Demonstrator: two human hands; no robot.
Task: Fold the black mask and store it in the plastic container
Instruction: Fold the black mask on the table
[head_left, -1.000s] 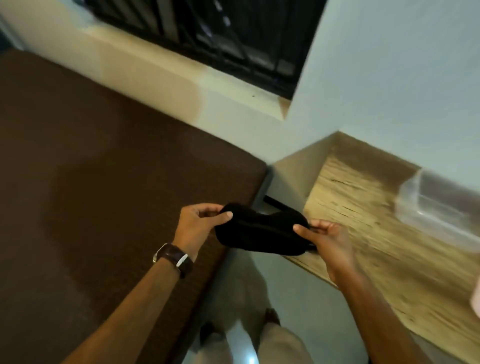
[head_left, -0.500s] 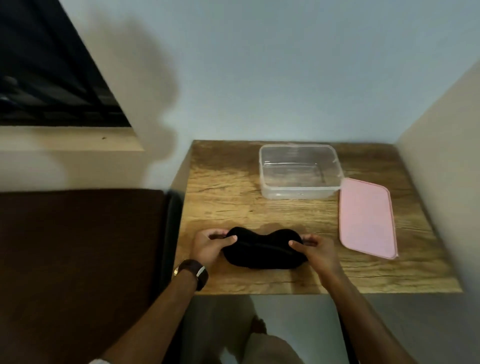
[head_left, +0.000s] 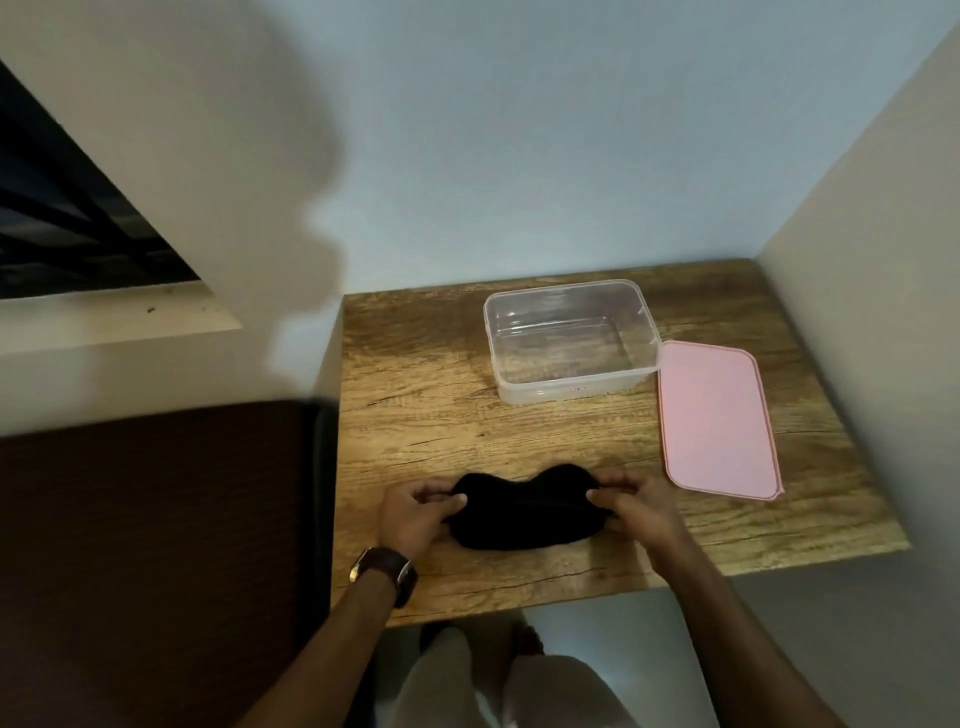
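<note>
The black mask (head_left: 524, 512) lies flat on the wooden table (head_left: 415, 415), near its front edge. My left hand (head_left: 413, 514) pinches the mask's left end and my right hand (head_left: 636, 506) pinches its right end. A clear plastic container (head_left: 571, 340) stands open and empty at the back of the table, well beyond the mask. Its pink lid (head_left: 714, 415) lies flat to the right of it.
A wall rises close along the table's right side and another behind it. A dark brown surface (head_left: 156, 545) adjoins the table on the left. A dark window (head_left: 62, 228) sits at upper left. My legs show below the table's front edge.
A second ago I held the mask in the air beside the brown surface. Since then my view has swung to the table and the mask has come down flat on it, both hands still on its ends.
</note>
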